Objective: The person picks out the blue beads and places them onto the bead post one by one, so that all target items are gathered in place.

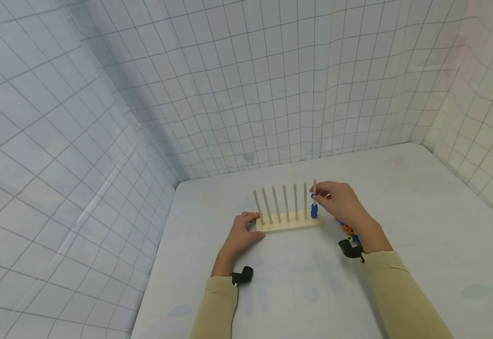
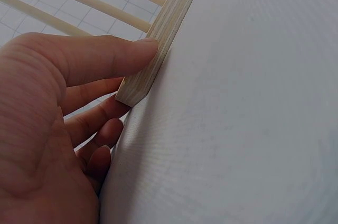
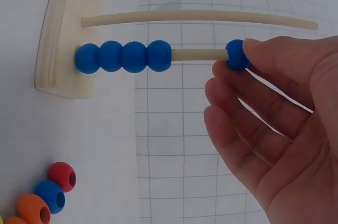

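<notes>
A pale wooden base [image 1: 289,225] with several upright pegs stands on the white table. My left hand [image 1: 241,234] grips its left end, thumb on the front edge and fingers behind, as the left wrist view shows with the thumb [image 2: 113,57] against the wood. At the rightmost peg, my right hand [image 1: 340,200] pinches a blue bead [image 3: 237,55] between thumb and forefinger. That bead is threaded on the peg's upper part. Below it, several blue beads [image 3: 134,57] sit stacked against the base, with bare peg between. The other pegs [image 1: 286,202] carry no beads.
Loose beads [image 1: 348,230] in red, orange, blue and yellow-green lie on the table right of the base, partly hidden by the right forearm. Grid-patterned curtains [image 1: 246,94] hang behind and at both sides. Each wrist wears a black camera mount [image 1: 243,275].
</notes>
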Demonstrator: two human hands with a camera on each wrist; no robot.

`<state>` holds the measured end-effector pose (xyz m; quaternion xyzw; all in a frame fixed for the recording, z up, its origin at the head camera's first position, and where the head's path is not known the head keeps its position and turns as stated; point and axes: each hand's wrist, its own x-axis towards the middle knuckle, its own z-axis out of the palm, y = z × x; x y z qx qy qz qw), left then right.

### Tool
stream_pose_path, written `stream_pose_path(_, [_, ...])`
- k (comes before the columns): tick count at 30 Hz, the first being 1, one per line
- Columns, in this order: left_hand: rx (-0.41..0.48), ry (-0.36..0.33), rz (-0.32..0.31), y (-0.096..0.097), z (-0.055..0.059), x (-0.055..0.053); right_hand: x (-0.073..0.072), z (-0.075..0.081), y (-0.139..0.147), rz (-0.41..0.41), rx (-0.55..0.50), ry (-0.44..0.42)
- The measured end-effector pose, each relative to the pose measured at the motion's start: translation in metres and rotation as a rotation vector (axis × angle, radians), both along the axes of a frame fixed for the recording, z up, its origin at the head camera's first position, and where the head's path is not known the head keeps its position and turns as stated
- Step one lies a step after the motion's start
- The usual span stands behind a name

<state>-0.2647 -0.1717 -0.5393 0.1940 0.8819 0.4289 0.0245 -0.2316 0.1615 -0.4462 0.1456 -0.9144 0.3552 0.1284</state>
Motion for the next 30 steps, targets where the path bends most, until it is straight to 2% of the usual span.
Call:
stream_pose_path(19, [-0.001,0.015,-0.002,-0.001,-0.002,-0.001,-0.005,-0.021,0.001,0.03,0.029,-0.107])
stream_pose_path(30, [0.014,0.006,-0.002,-0.001,-0.002,-0.001,-0.001,-0.02,0.004,0.042,0.032,-0.114])
